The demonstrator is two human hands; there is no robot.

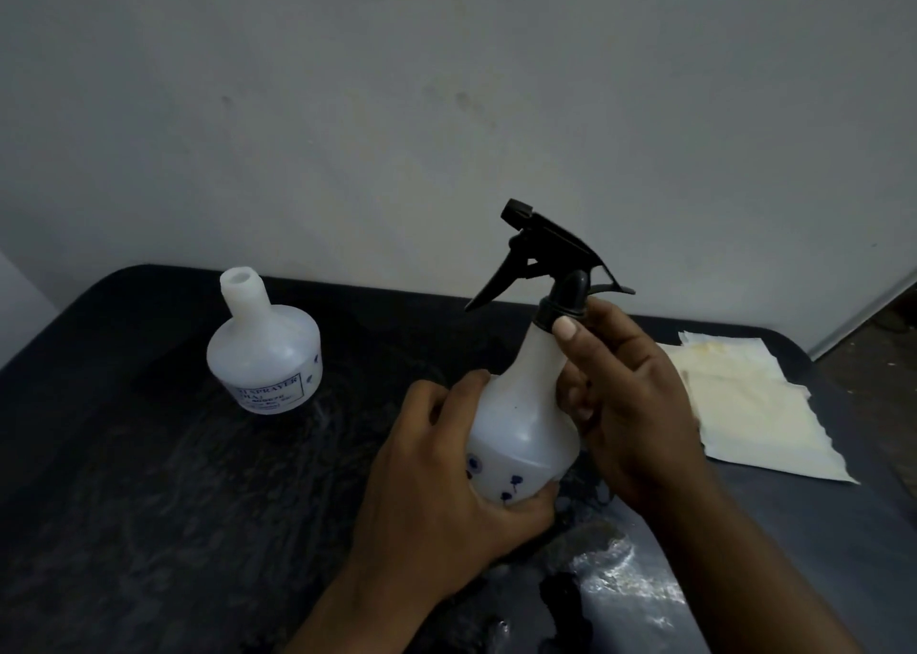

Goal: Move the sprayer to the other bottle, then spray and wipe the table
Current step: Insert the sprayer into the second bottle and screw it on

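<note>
Two translucent white plastic bottles are being shown on the dark worktop point(149, 480): the near bottle point(523, 435) is being clamped by the left hand point(446, 494), its black trigger sprayer point(551, 261) collar being gripped by the right hand point(630, 405). Judged step: the collar being turned; which bottle came first cannot be told. The open-necked bottle point(265, 351) is standing well apart.

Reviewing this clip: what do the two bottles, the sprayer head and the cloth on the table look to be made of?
Held bottle and open bottle: likely translucent white plastic, matte, light glowing through the walls. Sprayer head: black moulded plastic, slightly glossy. Cloth: thin pale cream sheets with wavy edges, fabric or paper towel; cannot tell which.
</note>
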